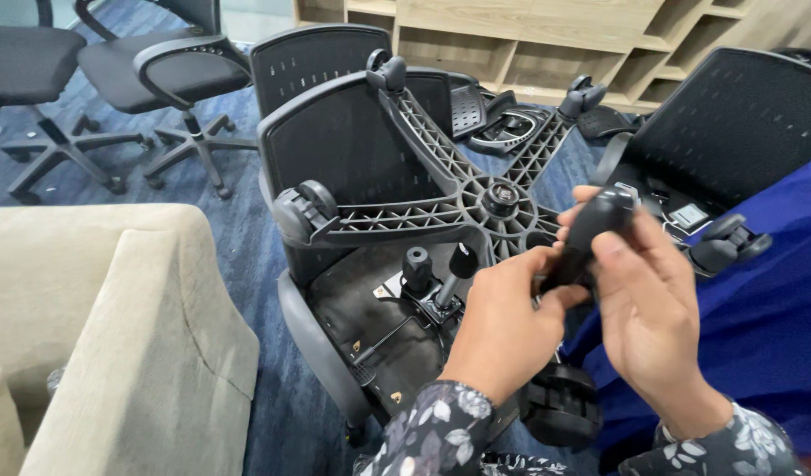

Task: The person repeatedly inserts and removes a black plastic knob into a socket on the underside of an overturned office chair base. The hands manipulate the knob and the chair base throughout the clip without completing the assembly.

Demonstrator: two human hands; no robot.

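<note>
Your two hands meet over the upturned office chair, and both are closed on the same thing: a black castor wheel [591, 231] at the end of one arm of the star-shaped base [476, 204]. Your right hand [657, 326] wraps it from the outer side, the thumb lying along its top and the fingers curled behind, so the wheel is steadied against turning. Your left hand [504, 326] grips from below and inside, near where the wheel's stem would meet the arm, but the fingers hide this joint, so I cannot tell if the wheel is seated in the arm or free of it. The chair lies with its seat underside [370, 308] facing up, and this is why the base stands high and near to you, with the arms easy to reach. Other castors sit on their arms: one at the left [304, 210], one at the top [386, 70], one farther back [582, 95] and one low beside your left wrist [560, 405]. Two black knobs [441, 264] stand up from the mechanism under the seat. A beige sofa [115, 335] is at your left, a blue cloth [758, 300] at your right, and more chairs [150, 70] stand on the blue carpet behind.
</note>
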